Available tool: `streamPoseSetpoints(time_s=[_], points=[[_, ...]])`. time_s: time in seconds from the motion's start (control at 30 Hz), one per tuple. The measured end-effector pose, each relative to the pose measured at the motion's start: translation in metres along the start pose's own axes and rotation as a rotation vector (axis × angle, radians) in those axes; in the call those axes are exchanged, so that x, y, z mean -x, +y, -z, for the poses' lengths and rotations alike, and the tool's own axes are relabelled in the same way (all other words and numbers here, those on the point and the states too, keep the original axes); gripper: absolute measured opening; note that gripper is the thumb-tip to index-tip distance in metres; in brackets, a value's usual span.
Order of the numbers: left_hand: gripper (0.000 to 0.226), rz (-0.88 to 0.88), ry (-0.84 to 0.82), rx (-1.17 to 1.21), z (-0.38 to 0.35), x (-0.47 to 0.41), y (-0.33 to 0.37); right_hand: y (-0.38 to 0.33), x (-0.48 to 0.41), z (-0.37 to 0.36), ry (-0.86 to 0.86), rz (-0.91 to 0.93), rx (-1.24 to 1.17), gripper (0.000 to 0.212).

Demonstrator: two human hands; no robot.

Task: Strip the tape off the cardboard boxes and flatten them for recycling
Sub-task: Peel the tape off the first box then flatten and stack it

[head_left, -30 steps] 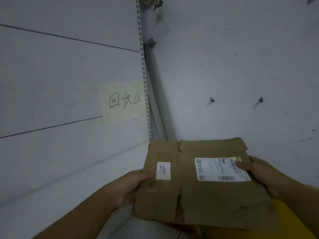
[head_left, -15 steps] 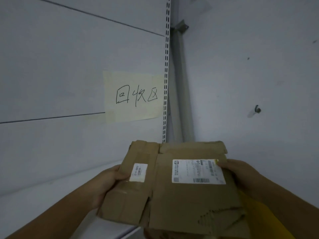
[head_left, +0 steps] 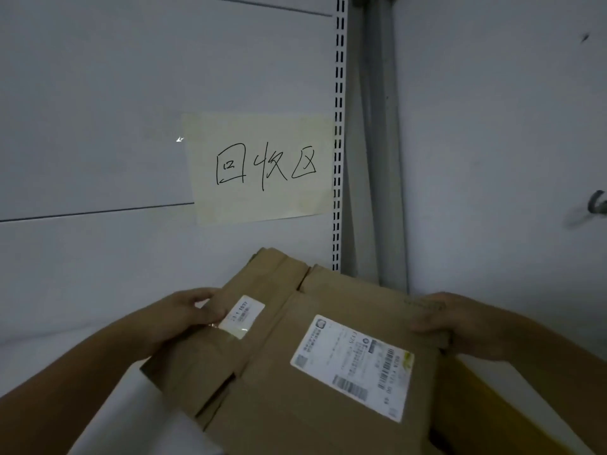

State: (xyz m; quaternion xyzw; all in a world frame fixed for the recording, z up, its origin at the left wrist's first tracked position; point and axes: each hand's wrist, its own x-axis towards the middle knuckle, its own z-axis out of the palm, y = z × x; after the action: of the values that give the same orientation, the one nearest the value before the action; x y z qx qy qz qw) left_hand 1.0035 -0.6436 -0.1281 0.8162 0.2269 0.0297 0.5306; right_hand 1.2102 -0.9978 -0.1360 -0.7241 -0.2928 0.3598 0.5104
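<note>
A flattened brown cardboard box [head_left: 289, 402] lies tilted in front of me, held between both hands. It carries a large white shipping label [head_left: 353, 366] with barcodes and a small white sticker [head_left: 243, 315] with a bit of shiny tape below it. My left hand [head_left: 184, 315] grips the box's left edge, thumb beside the small sticker. My right hand [head_left: 460, 320] grips the far right corner. The box's underside is hidden.
A pale paper sign [head_left: 259, 165] with handwritten characters is stuck on the white wall panel. A slotted shelf upright [head_left: 338, 136] and a grey post [head_left: 377, 142] stand in the corner. Something yellow [head_left: 492, 408] lies under the box at the lower right. A hook [head_left: 597, 203] juts from the right wall.
The view has dropped and come closer to the wall sign. The box has turned clockwise and moved toward the corner; both hands keep their hold.
</note>
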Motion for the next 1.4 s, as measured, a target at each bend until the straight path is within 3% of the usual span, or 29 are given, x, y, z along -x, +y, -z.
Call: streamPoseSetpoints(time_s=[0.1, 0.17, 0.23, 0.3, 0.4, 0.47, 0.57, 0.7, 0.77, 0.87, 0.97, 1.07, 1.23, 1.4], points=[[0.037, -0.066, 0.488, -0.271, -0.026, 0.003, 0.017, 0.012, -0.006, 0.001, 0.057, 0.059, -0.118, 0.042], [0.031, -0.185, 0.640, -0.407, -0.050, 0.011, 0.031, 0.024, -0.006, 0.000, 0.091, 0.087, -0.232, 0.049], [0.018, -0.280, 0.569, -0.486, -0.080, 0.026, 0.039, 0.041, -0.004, -0.005, 0.168, 0.092, -0.333, 0.041], [0.014, -0.308, 0.376, -0.552, -0.115, 0.039, 0.040, 0.060, -0.003, -0.016, 0.242, 0.070, -0.408, 0.024], [0.046, -0.155, 0.121, -0.615, -0.162, 0.036, 0.023, 0.078, 0.001, -0.034, 0.309, -0.033, -0.433, 0.012], [0.067, 0.015, 0.173, -0.779, -0.175, 0.018, 0.007, 0.081, 0.009, -0.031, 0.289, -0.059, -0.213, 0.015], [0.075, 0.050, 0.312, -0.866, -0.175, -0.002, -0.004, 0.076, 0.015, -0.005, 0.254, 0.002, 0.176, 0.029], [0.077, 0.052, 0.300, -0.866, -0.172, -0.010, -0.012, 0.061, 0.006, 0.019, 0.586, 0.274, 0.365, 0.014], [0.077, 0.058, 0.303, -0.864, -0.169, -0.011, -0.013, 0.048, -0.006, 0.004, 0.506, 0.432, 0.487, 0.001], [0.074, 0.058, 0.308, -0.873, -0.169, -0.012, -0.011, 0.038, -0.035, -0.030, 0.203, 0.535, 0.767, 0.019], [0.064, 0.036, 0.285, -0.840, -0.167, -0.008, -0.008, 0.029, -0.067, -0.056, 0.138, 0.508, 1.002, 0.043], [0.055, 0.039, 0.289, -0.815, -0.141, 0.004, -0.003, 0.012, -0.089, -0.084, 0.021, 0.520, 1.148, 0.048], [0.055, 0.193, 0.426, -0.949, -0.053, 0.054, 0.002, -0.028, -0.102, -0.160, -0.079, 0.650, 1.155, 0.050], [0.060, 0.354, 0.609, -1.026, 0.038, 0.159, -0.032, -0.051, -0.085, -0.284, -0.270, 0.789, 1.234, 0.059]])
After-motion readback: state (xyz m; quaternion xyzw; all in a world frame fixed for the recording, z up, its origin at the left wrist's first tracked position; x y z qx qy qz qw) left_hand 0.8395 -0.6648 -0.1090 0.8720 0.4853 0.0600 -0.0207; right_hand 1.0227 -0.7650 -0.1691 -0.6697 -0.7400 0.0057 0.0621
